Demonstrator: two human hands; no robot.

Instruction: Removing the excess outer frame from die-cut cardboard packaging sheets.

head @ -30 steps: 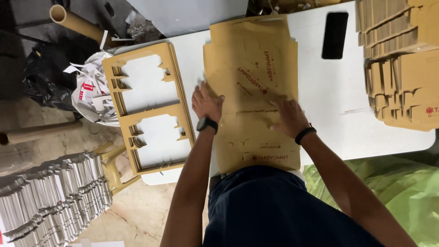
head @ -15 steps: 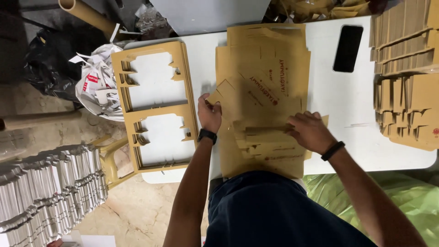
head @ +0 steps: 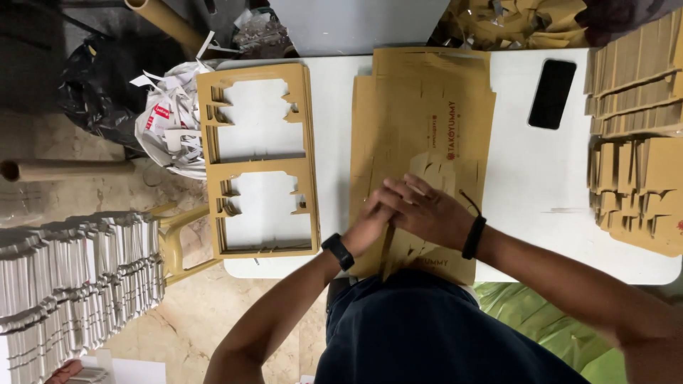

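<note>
Cardboard sheets (head: 420, 142), flat, brown and stiff, lay stacked on the white counter (head: 519, 192) right before the person. Both hands pressed down together on the top sheet: the right hand (head: 430, 212) lay flat with fingers spread, over the left hand (head: 370, 226), whose grip I could not tell. Punching out the cut shape seemed underway; it needed firm pushing. Farther left lay an empty cardboard frame (head: 257, 160).

The person wears a dark navy top, a black watch (head: 337, 251) on the left wrist and a black band (head: 474, 237) on the right.
</note>
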